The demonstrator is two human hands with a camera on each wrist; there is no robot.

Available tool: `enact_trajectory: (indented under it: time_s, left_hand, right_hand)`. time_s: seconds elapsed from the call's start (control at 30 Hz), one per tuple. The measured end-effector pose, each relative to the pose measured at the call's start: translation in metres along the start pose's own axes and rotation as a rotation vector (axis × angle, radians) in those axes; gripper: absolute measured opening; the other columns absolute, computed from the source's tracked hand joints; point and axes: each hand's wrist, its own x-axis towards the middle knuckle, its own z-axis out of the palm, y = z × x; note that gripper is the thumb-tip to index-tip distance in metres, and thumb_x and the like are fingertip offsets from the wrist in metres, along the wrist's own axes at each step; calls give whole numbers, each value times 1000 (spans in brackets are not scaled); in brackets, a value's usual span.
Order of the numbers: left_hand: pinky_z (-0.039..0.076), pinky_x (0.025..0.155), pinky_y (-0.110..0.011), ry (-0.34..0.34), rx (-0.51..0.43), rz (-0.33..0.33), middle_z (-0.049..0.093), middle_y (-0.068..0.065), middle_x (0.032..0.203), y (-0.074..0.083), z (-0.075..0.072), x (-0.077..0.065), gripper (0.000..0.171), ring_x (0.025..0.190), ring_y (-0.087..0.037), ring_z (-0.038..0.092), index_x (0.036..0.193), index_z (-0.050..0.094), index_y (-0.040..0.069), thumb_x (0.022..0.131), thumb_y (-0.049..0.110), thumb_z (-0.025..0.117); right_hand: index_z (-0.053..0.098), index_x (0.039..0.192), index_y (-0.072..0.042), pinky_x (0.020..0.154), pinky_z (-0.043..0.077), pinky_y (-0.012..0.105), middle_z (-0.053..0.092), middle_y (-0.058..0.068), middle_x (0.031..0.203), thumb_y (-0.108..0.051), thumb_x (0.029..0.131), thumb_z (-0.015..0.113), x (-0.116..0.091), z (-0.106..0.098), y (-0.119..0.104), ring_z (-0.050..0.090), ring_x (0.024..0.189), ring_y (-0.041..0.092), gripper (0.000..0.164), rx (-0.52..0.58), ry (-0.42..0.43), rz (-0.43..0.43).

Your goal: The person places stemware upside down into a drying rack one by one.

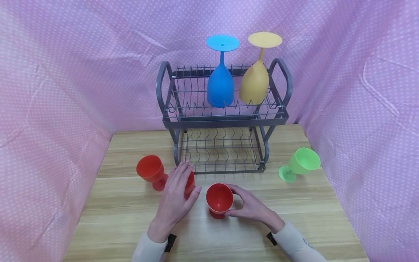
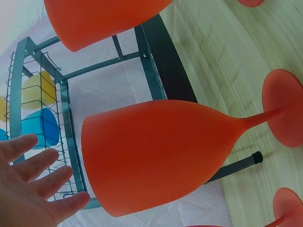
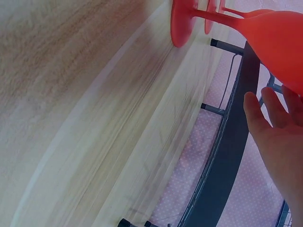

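Note:
Three red goblets stand on the wooden table. My right hand (image 1: 249,205) holds the front goblet (image 1: 219,198) from its right side, thumb near and fingers behind the bowl; its foot rests on the table. In the right wrist view, the fingertips (image 3: 268,97) meet the edge of that bowl. My left hand (image 1: 176,194) has its fingers extended over the middle red goblet (image 1: 189,185), hiding much of it. The left wrist view shows this goblet (image 2: 156,151) upright, with the fingers spread near its rim. A third red goblet (image 1: 151,171) stands left of my left hand.
A two-tier dark metal dish rack (image 1: 226,123) stands at the back. On its upper tier, a blue goblet (image 1: 220,85) and a yellow goblet (image 1: 255,83) sit upside down. A green goblet (image 1: 302,162) stands at the right. Pink dotted cloth (image 1: 98,72) surrounds the table.

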Motion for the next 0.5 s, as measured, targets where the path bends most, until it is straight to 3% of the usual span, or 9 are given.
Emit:
enact_trajectory:
  time_s: [0.17,0.5]
  left_hand:
    - [42,111,-61,-4,-23,1,46,-11,159,2,0,1,70,145,-32,44,150,52,9,89,35,74]
    - [52,102,-57,-23,-86,-16,41,-7,163,9,1,4,74,148,-29,41,153,49,12,88,37,75]
  right_hand:
    - [52,148,-25,101,54,52,57,-13,142,-34,79,91,-1,-3,-1,56,129,16,80,-2,15,-10]
    - [51,150,-24,96,58,45,58,-4,143,-28,81,90,-1,-17,-11,57,128,20,79,-34,105,-152]
